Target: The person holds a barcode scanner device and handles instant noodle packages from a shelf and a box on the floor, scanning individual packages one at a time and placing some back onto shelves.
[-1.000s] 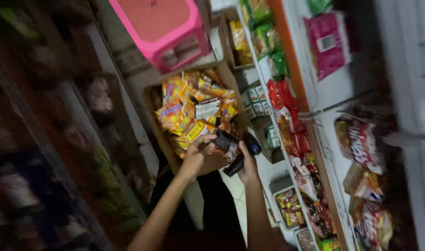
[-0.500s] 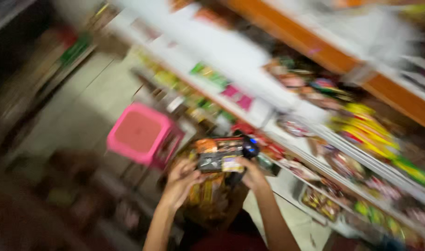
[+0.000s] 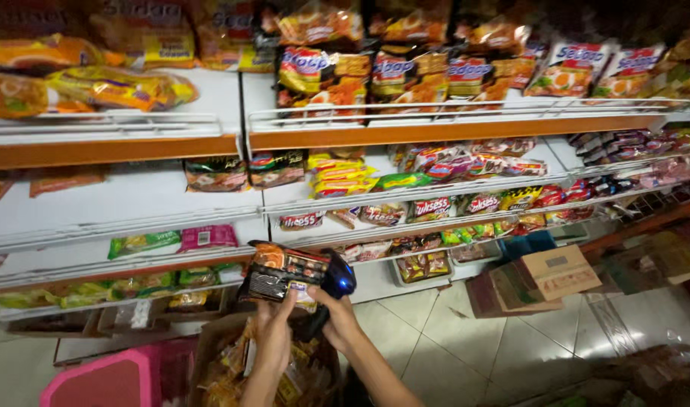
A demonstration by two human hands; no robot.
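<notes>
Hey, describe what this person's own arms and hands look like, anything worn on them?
Both forearms are bare as far as the frame shows: no sleeves in view. The left hand and right hand wear no gloves; no rings, watch or bracelets can be made out in the dim light.

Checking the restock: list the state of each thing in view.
Noodle packet: held up in left hand.
Scanner: in right hand, blue light on.
Cardboard box: open, packets inside.
Pink stool: upright on floor.
Left middle shelf: mostly bare.
</notes>
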